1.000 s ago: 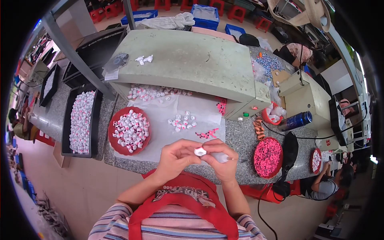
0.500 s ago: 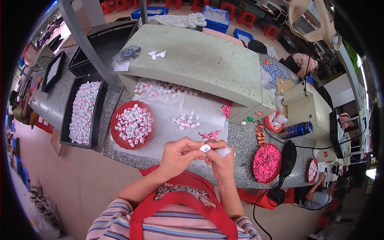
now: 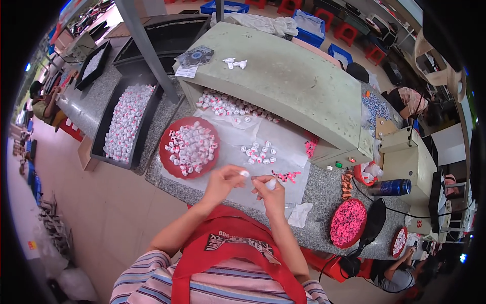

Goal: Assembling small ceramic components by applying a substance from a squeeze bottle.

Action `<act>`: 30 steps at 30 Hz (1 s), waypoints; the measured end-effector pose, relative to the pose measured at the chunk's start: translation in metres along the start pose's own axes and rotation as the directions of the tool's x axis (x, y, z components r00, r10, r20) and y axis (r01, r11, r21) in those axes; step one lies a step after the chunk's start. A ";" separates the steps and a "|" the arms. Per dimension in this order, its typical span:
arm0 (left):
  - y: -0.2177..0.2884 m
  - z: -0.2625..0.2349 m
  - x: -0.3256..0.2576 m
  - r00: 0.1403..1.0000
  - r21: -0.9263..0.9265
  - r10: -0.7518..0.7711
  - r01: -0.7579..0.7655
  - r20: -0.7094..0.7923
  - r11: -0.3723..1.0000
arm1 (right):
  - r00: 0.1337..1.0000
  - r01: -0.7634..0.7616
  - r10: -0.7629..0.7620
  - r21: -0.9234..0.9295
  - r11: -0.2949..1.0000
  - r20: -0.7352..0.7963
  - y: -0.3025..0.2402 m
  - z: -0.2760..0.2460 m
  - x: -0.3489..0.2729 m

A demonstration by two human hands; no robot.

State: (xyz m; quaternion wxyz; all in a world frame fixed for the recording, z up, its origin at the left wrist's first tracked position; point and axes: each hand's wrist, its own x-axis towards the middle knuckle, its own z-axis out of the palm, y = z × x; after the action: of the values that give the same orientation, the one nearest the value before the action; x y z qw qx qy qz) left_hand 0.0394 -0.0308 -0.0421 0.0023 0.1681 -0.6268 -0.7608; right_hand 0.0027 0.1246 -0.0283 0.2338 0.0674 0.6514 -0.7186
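Note:
My left hand (image 3: 223, 183) is closed in a pinch on a small round white piece (image 3: 244, 174). Just to its right, my right hand (image 3: 270, 197) is closed too, with a small whitish, translucent object (image 3: 272, 184) against its fingers. Its kind is not clear. The hands are slightly apart over the near edge of a white paper sheet (image 3: 230, 152). Beyond them several similar white pieces (image 3: 259, 152) lie on the sheet, and small pink-and-black pieces (image 3: 286, 176) are scattered by my right hand. A scalloped red dish (image 3: 164, 161) heaped with white-and-pink pieces stands left of my hands.
A pale green metal hood (image 3: 273, 55) spans the bench, with more white pieces beneath it. Left stands a black tray (image 3: 96, 147) of white pieces. Rightward are a dish of pink bits (image 3: 348, 223), a blue can (image 3: 390, 187) and a cable. A crumpled tissue (image 3: 300, 215) lies near my right wrist.
My hands were together around the white piece; now they have separated, the left carrying the piece leftward. The view has shifted, so the bench things appear further right.

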 end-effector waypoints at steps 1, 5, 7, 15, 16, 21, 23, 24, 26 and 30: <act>-0.007 -0.020 0.011 0.991 0.125 0.077 -0.063 -0.108 0.990 | 1.000 -0.003 0.003 0.002 1.000 -0.006 0.001 -0.004 0.002; -0.022 -0.075 0.047 0.893 0.744 0.344 -0.016 -0.290 0.668 | 0.994 -0.007 0.014 0.070 0.998 -0.109 0.006 -0.032 0.006; -0.038 -0.064 0.067 0.838 0.947 0.525 -0.033 -0.149 0.321 | 0.986 -0.005 0.002 -0.018 1.000 -0.165 0.007 -0.040 0.002; -0.101 -0.008 0.142 0.937 0.947 0.326 -0.210 0.124 0.243 | 0.989 0.068 -0.074 -0.052 0.996 -0.131 0.012 -0.039 -0.018; -0.096 -0.006 0.142 0.947 0.952 0.314 -0.156 0.068 0.263 | 0.982 0.114 -0.122 -0.063 0.991 -0.142 0.014 -0.046 -0.021; -0.016 0.022 0.101 0.970 -0.192 -0.219 0.236 0.107 0.953 | 0.960 0.235 -0.229 0.024 0.972 -0.161 -0.017 -0.055 -0.038; 0.031 0.034 0.066 0.936 -0.461 -0.156 0.295 0.317 0.837 | 0.955 0.284 -0.271 0.106 0.953 -0.121 -0.047 -0.048 -0.041; 0.049 0.039 0.053 0.936 -0.459 -0.150 0.290 0.317 0.840 | 0.942 0.320 -0.303 0.120 0.940 -0.141 -0.060 -0.042 -0.044; 0.077 0.047 0.031 0.871 -0.592 -0.018 0.349 0.491 0.726 | 0.922 0.373 -0.353 0.121 0.920 -0.161 -0.081 -0.036 -0.053; 0.099 0.059 0.010 0.898 -0.623 -0.069 0.355 0.434 0.698 | 0.860 0.488 -0.433 0.183 0.854 -0.270 -0.095 -0.035 -0.065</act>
State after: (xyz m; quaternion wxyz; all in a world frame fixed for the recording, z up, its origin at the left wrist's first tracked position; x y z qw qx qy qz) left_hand -0.0061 0.0016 0.0587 -0.1458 0.0779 -0.2635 -0.9504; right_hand 0.0122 0.1785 0.0790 -0.0294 0.0156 0.5764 -0.8165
